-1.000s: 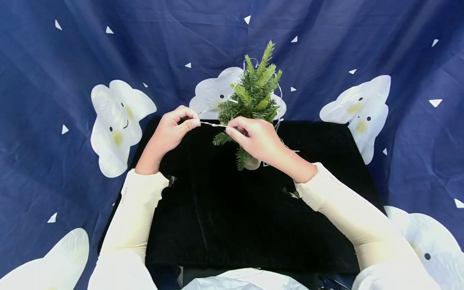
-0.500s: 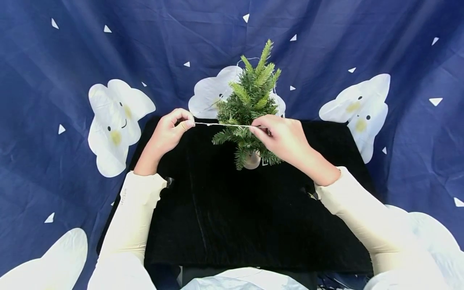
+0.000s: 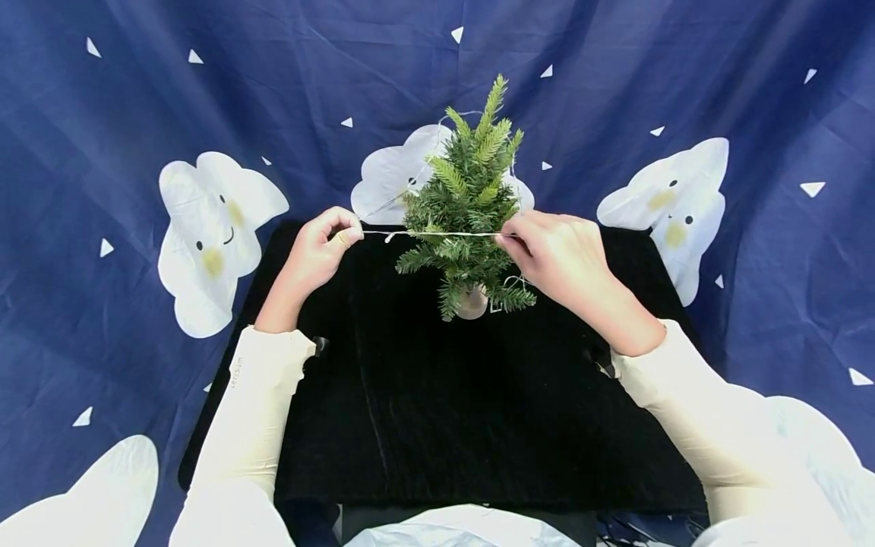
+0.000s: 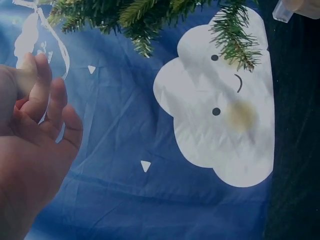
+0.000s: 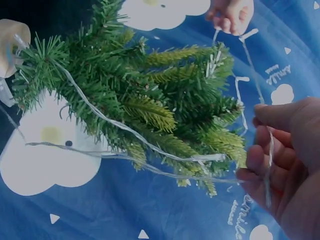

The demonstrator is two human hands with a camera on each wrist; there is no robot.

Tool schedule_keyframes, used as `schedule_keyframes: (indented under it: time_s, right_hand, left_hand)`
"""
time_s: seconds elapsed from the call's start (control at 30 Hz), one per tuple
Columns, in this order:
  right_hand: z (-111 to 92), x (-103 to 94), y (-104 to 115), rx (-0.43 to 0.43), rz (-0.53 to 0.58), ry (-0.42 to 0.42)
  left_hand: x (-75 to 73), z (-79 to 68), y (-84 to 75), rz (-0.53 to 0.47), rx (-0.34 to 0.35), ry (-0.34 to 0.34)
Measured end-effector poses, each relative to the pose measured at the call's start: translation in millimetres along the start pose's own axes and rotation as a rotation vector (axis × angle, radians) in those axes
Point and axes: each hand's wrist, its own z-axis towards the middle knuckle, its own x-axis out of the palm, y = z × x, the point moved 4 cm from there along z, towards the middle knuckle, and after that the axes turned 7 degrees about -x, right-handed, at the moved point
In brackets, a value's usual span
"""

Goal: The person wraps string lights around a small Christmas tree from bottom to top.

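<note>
A small artificial Christmas tree [image 3: 468,197] stands upright at the back of the black table. Across its front runs a thin clear string of lights [image 3: 444,234], stretched nearly level between the two hands. Left of the tree, my left hand [image 3: 320,247] pinches one end of this stretch between thumb and index finger. My right hand [image 3: 563,254] pinches the other end at the tree's right side. In the right wrist view, more of the light string [image 5: 145,142] hangs along the branches and passes by the fingers. Another loop shows behind the treetop.
The tree's pale round base [image 3: 472,304] rests on the black cloth-covered table [image 3: 437,410]. Behind hangs a dark blue curtain [image 3: 301,76] printed with white clouds. A small clear piece [image 4: 283,11] sits by the base in the left wrist view.
My right hand has moved right, away from the left hand, and the string between them has grown longer and straighter across the tree. The left hand stays nearly in place.
</note>
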Motion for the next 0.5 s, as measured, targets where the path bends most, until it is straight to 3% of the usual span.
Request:
schedule_keyframes:
  time_s: [0.13, 0.2, 0.37, 0.5]
  right_hand:
    - [-5.5, -3.6, -1.7, 0.015, -0.006, 0.029]
    - [-10.0, -5.2, -4.3, 0.052, 0.023, 0.058]
    - [-21.2, -8.6, -12.4, 0.191, 0.131, 0.112]
    - [-27.4, -8.1, -17.0, 0.31, 0.226, 0.165]
  left_hand:
    - [-2.1, 1.6, 8.4, 0.008, -0.029, -0.025]
    - [-3.3, -1.3, 0.5, 0.01, -0.045, -0.025]
    - [-2.9, -8.0, -20.3, 0.007, -0.07, -0.024]
    - [-0.9, -6.4, -14.3, 0.01, -0.089, -0.026]
